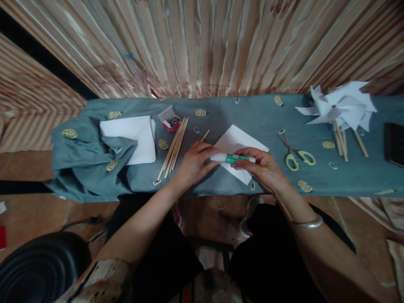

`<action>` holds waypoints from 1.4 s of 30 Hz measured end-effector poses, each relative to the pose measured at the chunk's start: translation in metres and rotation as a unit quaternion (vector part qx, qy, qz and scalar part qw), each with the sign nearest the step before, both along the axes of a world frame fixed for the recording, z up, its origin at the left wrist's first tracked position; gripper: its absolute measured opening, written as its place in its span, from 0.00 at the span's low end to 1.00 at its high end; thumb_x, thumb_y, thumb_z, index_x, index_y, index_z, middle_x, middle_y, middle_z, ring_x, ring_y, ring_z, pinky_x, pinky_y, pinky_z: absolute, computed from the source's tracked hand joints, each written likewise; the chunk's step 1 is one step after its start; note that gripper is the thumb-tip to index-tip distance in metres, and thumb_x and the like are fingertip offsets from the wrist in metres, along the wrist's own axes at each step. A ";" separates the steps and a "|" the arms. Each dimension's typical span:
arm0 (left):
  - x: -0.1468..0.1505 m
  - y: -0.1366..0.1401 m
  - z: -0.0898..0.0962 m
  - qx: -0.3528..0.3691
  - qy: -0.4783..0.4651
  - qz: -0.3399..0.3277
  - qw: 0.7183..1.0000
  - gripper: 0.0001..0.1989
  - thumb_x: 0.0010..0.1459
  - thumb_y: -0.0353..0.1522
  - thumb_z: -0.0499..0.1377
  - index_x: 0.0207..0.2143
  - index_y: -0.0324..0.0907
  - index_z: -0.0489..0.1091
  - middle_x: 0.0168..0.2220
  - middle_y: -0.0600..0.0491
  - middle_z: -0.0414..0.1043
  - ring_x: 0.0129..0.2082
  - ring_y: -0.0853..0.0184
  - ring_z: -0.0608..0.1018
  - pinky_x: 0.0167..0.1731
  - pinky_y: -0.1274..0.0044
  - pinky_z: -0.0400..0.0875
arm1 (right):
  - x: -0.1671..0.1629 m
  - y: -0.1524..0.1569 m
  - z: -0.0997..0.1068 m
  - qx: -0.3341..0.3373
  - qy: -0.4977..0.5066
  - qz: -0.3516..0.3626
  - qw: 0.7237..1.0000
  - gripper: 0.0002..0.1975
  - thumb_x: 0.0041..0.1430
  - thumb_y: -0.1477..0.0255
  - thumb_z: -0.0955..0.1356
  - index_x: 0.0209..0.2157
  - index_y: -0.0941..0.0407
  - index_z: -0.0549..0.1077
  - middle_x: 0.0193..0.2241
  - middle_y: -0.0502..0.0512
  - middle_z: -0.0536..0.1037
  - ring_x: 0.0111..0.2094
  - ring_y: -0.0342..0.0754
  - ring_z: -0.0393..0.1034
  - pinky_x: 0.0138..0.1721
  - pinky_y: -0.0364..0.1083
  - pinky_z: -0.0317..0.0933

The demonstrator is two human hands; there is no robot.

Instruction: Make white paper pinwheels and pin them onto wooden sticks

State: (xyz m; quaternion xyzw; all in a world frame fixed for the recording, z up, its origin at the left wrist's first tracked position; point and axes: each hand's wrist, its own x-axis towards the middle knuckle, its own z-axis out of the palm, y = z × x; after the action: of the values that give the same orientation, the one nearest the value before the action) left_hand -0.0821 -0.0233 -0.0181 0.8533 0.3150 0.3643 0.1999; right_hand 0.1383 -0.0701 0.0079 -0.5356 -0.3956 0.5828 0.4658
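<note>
Between my two hands a glue stick (232,158), white with a green label, lies level above the table. My left hand (196,163) has its fingers around the white cap end. The other end is gripped by the thumb and fingers of my right hand (261,165). Under the glue stick a white sheet of paper (235,138) rests turned cornerwise on the cloth, partly covered by my hands. Just beyond my left hand the tip of a thin wooden stick (205,135) shows. Scissors (296,155) with green handles lie partly open to the right of my right hand.
A bundle of wooden sticks (174,147) lies left of my left hand, beside an open red box of small dark pins (171,120). Farther left is folded white paper (143,143). White paper pinwheels (342,105) on sticks lie at right, near a dark object (394,144).
</note>
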 end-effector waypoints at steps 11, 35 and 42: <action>0.004 -0.006 0.004 0.050 0.013 -0.029 0.998 0.14 0.66 0.37 0.58 0.48 0.38 0.74 0.41 0.46 0.77 0.42 0.63 0.76 0.44 0.70 0.73 | -0.002 -0.002 -0.002 -0.046 0.022 0.022 0.998 0.20 0.41 0.59 0.81 0.33 0.56 0.79 0.25 0.50 0.81 0.24 0.43 0.76 0.29 0.43 0.75; -0.016 0.007 0.001 -0.016 -0.022 0.041 0.999 0.14 0.62 0.37 0.63 0.48 0.40 0.77 0.42 0.46 0.80 0.42 0.63 0.79 0.43 0.71 0.76 | -0.011 0.009 -0.001 -0.008 0.011 0.014 1.000 0.28 0.44 0.53 0.78 0.43 0.54 0.76 0.30 0.52 0.83 0.27 0.45 0.78 0.30 0.44 0.73; -0.048 0.044 -0.003 -0.033 0.116 0.262 0.957 0.11 0.54 0.32 0.66 0.40 0.40 0.79 0.37 0.48 0.79 0.41 0.59 0.80 0.44 0.69 0.76 | 0.008 0.005 -0.001 0.011 -0.029 0.000 1.000 0.25 0.49 0.54 0.77 0.45 0.53 0.77 0.38 0.57 0.84 0.32 0.46 0.78 0.35 0.46 0.72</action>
State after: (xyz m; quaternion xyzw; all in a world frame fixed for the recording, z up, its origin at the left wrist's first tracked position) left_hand -0.1302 0.0204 -0.0212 0.7698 0.5606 0.2921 0.0877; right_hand 0.1465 -0.0649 0.0066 -0.5471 -0.4154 0.5630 0.4595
